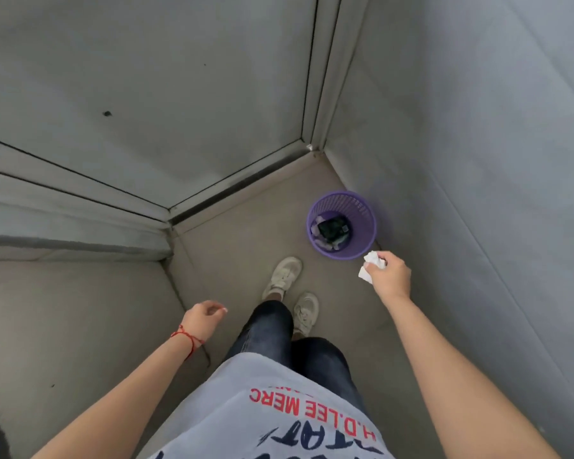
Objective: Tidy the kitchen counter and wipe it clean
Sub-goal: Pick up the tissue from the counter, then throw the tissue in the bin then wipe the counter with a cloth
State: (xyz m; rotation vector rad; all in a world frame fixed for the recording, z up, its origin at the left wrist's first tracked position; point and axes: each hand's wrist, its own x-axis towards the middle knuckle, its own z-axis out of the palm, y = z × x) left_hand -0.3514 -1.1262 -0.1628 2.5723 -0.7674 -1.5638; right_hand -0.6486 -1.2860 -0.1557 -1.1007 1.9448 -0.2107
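Right hand (390,274) pinches crumpled tissue (371,265) beside purple bin (362,207) holding dark trash (333,230); left hand (203,318) loose.

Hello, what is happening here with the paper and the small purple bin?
A person stands on a tiled floor near a corner. The right hand grips a crumpled white tissue, held near the rim of the purple wastebasket, not yet dropped in. The basket already holds some rubbish. The left hand hangs loose and holds nothing.
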